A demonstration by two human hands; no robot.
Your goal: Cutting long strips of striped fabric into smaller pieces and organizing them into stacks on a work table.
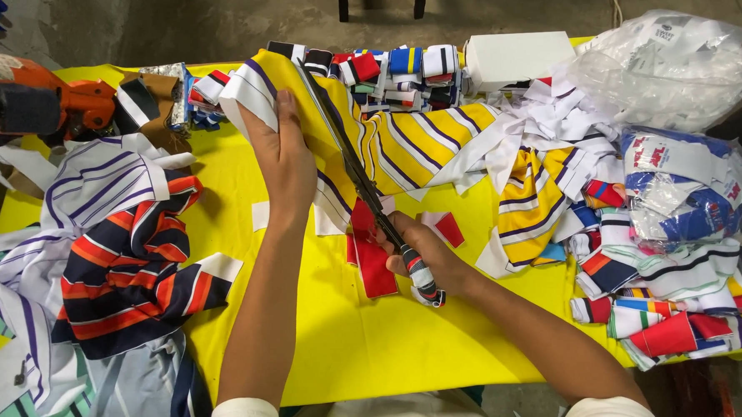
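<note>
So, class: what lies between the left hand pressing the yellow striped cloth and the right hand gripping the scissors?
In the head view, the scissors' long blades run between the left hand and right hand, over yellow striped cloth.

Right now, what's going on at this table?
A person is cutting striped fabric. The left hand presses flat a yellow piece with purple and white stripes on the yellow table, while the right hand works long scissors through it. Stacks of striped collars and cut scraps lie on both sides.
</note>
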